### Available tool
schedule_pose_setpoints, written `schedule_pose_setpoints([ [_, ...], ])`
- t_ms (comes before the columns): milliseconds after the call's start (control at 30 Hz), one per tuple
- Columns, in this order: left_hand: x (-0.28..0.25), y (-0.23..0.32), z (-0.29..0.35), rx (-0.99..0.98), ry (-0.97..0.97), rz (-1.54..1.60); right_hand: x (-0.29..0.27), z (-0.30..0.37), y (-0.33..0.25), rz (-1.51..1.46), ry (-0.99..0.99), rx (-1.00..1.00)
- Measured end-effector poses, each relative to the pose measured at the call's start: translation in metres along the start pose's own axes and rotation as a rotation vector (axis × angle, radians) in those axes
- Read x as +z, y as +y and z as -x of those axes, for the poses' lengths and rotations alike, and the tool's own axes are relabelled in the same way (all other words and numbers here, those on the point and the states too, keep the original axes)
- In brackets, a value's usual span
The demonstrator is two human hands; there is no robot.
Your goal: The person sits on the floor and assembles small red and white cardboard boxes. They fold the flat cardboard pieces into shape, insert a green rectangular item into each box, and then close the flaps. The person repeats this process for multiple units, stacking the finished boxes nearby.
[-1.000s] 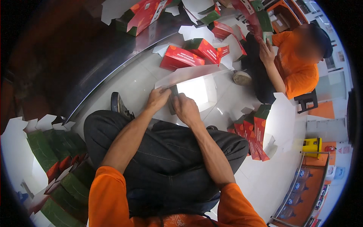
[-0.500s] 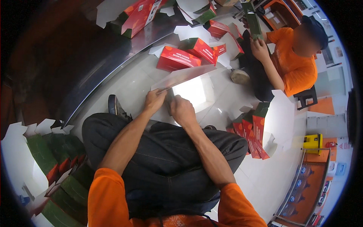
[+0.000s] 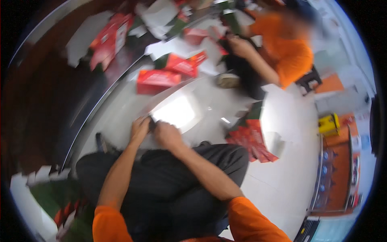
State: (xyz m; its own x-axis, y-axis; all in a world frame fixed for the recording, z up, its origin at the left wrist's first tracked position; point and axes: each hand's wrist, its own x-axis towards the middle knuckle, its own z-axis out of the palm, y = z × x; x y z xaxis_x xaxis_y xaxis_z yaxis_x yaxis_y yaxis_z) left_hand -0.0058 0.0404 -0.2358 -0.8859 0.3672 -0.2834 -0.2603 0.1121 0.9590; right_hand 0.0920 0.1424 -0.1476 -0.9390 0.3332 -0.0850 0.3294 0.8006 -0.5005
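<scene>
Together, left hand (image 3: 139, 130), right hand (image 3: 168, 135), gripping carton (image 3: 169, 96)

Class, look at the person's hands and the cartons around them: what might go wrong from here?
The left hand and right hand hold the white-lined carton near one end, so a panel might crease. The red-and-green cartons sit close to the right knee; a leg shift could knock them.
</scene>
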Motion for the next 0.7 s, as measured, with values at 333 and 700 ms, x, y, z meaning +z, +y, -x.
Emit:
schedule_pose_setpoints([
  [333, -0.011, 0.027, 0.012, 0.12, -0.092, -0.199, -0.018, -0.018, -0.025, 0.029, -0.088, -0.099],
  [700, -0.017, 0.032, 0.006, -0.098, 0.004, 0.107, -0.055, -0.035, 0.05, 0.053, 0.095, 0.216],
])
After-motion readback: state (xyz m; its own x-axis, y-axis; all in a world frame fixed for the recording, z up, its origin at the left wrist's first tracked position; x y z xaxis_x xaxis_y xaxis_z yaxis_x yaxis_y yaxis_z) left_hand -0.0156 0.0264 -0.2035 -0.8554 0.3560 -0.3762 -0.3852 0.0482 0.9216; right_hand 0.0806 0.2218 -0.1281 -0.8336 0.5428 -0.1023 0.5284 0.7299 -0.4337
